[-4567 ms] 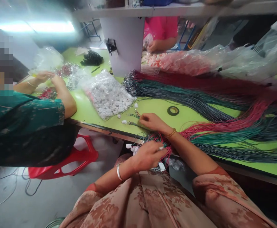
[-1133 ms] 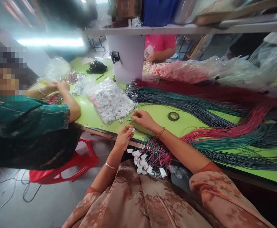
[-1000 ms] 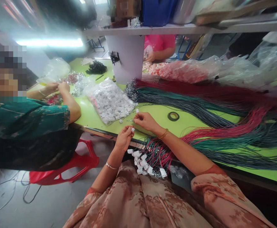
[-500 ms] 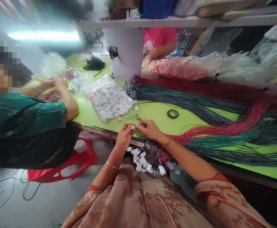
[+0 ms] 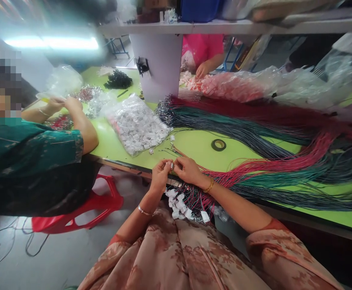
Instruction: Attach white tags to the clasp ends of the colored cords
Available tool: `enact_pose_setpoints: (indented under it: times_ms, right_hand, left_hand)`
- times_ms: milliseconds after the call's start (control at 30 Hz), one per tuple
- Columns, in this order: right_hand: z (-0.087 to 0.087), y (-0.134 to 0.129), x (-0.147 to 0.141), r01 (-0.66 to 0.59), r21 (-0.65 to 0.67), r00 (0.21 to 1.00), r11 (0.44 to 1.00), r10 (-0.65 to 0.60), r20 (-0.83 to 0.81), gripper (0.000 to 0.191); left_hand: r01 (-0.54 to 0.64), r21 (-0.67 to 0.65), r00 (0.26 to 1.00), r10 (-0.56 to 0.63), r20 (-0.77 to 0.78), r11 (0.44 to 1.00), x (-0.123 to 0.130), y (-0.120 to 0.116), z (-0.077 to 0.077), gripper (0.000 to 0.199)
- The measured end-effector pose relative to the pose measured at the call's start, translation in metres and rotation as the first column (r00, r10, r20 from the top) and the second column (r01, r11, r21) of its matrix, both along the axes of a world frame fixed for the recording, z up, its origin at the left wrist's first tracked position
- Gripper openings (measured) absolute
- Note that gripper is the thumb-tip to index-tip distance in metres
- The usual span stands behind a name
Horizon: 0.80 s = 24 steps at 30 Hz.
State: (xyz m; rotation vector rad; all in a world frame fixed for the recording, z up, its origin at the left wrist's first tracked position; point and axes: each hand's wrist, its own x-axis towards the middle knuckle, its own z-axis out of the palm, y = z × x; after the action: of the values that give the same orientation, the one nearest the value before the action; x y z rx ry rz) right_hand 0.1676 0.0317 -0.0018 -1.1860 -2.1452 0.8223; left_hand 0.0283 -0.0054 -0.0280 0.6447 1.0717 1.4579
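Near the table's front edge my left hand [image 5: 160, 174] pinches a small white connector housing [image 5: 171, 165]. Right beside it, my right hand [image 5: 188, 170] is closed with its fingertips at the housing; the wire end it seems to grip is mostly hidden. Below both hands, a cluster of white connectors [image 5: 180, 204] on red, green and black wires hangs over the edge. Long bundles of red wires [image 5: 272, 164] and green wires [image 5: 272, 179] run off to the right across the table. A few loose wire ends [image 5: 172, 150] lie just beyond my fingers.
A clear bag of white housings [image 5: 139, 125] lies on the green table [image 5: 191, 141], left of a black tape roll [image 5: 218, 145]. Co-workers' hands [image 5: 64, 104] are busy at the left, others across the table. A red stool [image 5: 106, 201] stands at left.
My hands have come closer together, and my left hand has shifted slightly right and down. The housing is now more covered by my fingers. The co-worker across the table has moved a hand.
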Motion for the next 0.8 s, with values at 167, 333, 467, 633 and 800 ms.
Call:
enact_pose_setpoints:
  times_ms: [167,333,467,633,800]
  right_hand:
    - [0.009,0.040,0.013,0.034,-0.056,0.998,0.998,-0.032,0.047,0.024]
    - [0.001,0.068,0.014,0.100,-0.018,0.900,0.995,-0.083,0.429,0.018]
    - [-0.005,0.067,0.015,0.119,-0.013,0.887,0.993,-0.100,0.451,0.020]
    - [-0.006,0.065,0.027,0.131,0.006,0.933,0.991,-0.125,0.338,0.016]
    - [-0.003,0.064,0.021,0.140,-0.050,0.990,0.989,-0.140,-0.001,0.012]
  left_hand:
    - [0.018,-0.063,0.998,-0.014,0.062,0.998,-0.008,0.003,0.000,0.035]
    - [0.042,-0.093,0.994,-0.033,0.100,0.995,-0.012,0.005,0.002,0.032]
    - [0.058,-0.075,0.993,-0.049,0.108,0.995,-0.013,0.003,0.002,0.031]
    - [0.078,-0.076,0.991,-0.069,0.113,0.994,-0.014,0.005,0.001,0.033]
    - [0.084,-0.076,0.990,-0.074,0.121,0.994,-0.014,0.006,-0.001,0.032]
